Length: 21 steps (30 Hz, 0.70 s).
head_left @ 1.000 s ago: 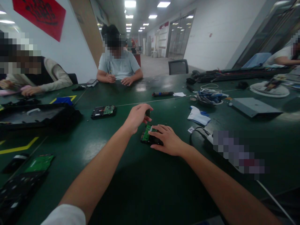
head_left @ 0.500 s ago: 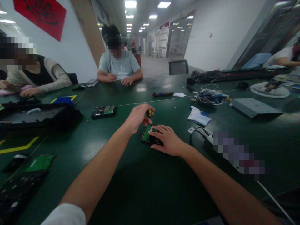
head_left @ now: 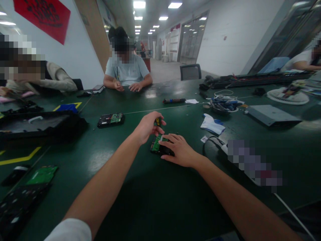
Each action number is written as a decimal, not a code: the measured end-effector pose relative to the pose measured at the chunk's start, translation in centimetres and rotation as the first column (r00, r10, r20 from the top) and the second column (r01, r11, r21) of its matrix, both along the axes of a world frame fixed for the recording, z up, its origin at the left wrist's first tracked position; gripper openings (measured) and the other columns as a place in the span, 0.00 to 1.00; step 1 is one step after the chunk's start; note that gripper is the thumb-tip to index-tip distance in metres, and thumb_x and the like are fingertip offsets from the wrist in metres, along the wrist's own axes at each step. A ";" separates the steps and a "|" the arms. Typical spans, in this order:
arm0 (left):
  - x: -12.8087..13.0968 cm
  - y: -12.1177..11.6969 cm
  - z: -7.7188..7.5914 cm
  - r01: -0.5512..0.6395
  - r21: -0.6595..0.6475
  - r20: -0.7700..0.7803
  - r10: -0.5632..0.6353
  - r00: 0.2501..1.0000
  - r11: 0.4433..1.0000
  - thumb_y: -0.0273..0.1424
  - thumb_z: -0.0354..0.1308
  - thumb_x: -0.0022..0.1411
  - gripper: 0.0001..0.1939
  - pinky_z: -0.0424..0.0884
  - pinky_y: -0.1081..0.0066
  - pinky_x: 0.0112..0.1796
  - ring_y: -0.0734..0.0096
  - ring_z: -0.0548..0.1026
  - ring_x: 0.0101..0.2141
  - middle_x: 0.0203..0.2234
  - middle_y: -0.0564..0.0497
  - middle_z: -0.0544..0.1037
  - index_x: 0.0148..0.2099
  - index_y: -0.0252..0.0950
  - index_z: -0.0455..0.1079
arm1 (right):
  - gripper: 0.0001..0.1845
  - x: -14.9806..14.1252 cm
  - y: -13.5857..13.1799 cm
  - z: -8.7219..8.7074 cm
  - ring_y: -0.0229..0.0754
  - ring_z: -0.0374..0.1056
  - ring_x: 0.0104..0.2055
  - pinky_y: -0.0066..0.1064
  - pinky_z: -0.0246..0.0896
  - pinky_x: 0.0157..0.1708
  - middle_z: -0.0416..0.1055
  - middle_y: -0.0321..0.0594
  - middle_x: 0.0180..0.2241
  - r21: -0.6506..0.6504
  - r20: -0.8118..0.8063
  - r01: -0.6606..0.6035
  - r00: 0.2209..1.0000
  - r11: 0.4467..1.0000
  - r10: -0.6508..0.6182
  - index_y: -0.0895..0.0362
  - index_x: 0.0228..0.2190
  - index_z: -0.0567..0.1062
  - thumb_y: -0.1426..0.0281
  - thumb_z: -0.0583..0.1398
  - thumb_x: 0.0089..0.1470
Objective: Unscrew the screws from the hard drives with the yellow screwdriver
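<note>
A hard drive point(head_left: 156, 144) lies on the dark green table with its green circuit board facing up. My right hand point(head_left: 179, 149) rests over its right part, fingers curled across the top and thumb along the near edge, gripping it. Above the drive's far left side, my left hand point(head_left: 149, 127) is closed around a screwdriver point(head_left: 158, 121) with a black-and-yellow handle. The screwdriver's tip is hidden behind the fingers or too small to make out.
Another hard drive point(head_left: 110, 119) lies to the left, and more drives point(head_left: 41, 174) sit at the near left. A black tray point(head_left: 32, 124) stands beyond them. To the right are a glove point(head_left: 212, 124), a power strip point(head_left: 250, 164) and a metal box point(head_left: 273, 114). Co-workers sit across the table.
The screwdriver handle has turned a little in my left hand, showing more of its yellow marking. My right hand and the hard drive stay in place.
</note>
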<state>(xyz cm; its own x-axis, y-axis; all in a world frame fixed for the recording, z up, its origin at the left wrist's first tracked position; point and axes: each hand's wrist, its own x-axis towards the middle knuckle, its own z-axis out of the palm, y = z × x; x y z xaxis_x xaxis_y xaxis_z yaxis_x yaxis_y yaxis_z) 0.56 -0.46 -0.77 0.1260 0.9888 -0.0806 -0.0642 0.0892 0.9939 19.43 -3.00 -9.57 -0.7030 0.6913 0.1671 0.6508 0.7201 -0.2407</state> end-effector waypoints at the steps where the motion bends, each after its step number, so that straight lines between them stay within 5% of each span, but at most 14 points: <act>1: 0.0 0.1 0.0 -0.001 -0.020 0.025 0.002 1.000 1.000 0.37 0.53 0.65 0.09 0.62 0.73 0.18 0.72 0.74 0.17 0.32 0.47 0.78 0.39 0.36 0.68 | 0.35 0.0 0.0 0.0 0.68 0.54 0.71 0.63 0.51 0.67 0.60 0.50 0.70 0.000 -0.003 -0.002 1.000 1.000 0.002 0.51 0.66 0.70 0.52 0.65 0.62; 8: -0.2 0.1 0.0 -0.078 0.099 -0.102 0.088 0.991 0.992 0.34 0.51 0.64 0.10 0.63 0.75 0.19 0.75 0.75 0.19 0.31 0.49 0.75 0.35 0.34 0.71 | 0.35 0.1 0.0 0.0 0.67 0.54 0.71 0.63 0.50 0.67 0.61 0.51 0.70 0.002 -0.010 -0.006 1.000 1.000 0.006 0.51 0.66 0.70 0.52 0.65 0.62; 14: -0.2 0.4 -0.3 -0.004 0.005 0.019 0.003 1.000 1.000 0.37 0.50 0.65 0.10 0.62 0.72 0.18 0.71 0.73 0.17 0.31 0.48 0.78 0.38 0.36 0.68 | 0.35 0.2 0.1 -0.2 0.67 0.54 0.71 0.62 0.52 0.66 0.61 0.50 0.69 0.012 -0.024 -0.014 1.000 1.000 0.014 0.51 0.66 0.70 0.52 0.65 0.62; 21: -0.2 0.2 0.0 -0.122 0.091 -0.077 0.129 0.989 0.988 0.34 0.52 0.63 0.11 0.62 0.75 0.19 0.76 0.73 0.19 0.30 0.50 0.74 0.34 0.34 0.72 | 0.35 0.1 0.1 -0.1 0.67 0.54 0.70 0.62 0.51 0.66 0.61 0.50 0.70 0.002 -0.014 -0.008 1.000 1.000 0.008 0.51 0.66 0.70 0.51 0.64 0.62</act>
<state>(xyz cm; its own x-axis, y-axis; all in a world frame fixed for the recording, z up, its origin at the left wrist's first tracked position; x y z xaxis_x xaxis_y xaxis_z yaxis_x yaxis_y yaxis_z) 0.33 -0.23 -0.78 -0.0029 1.0000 0.0004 0.0127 -0.0004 0.9999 19.51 -2.92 -9.68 -0.7061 0.6854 0.1781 0.6418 0.7257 -0.2480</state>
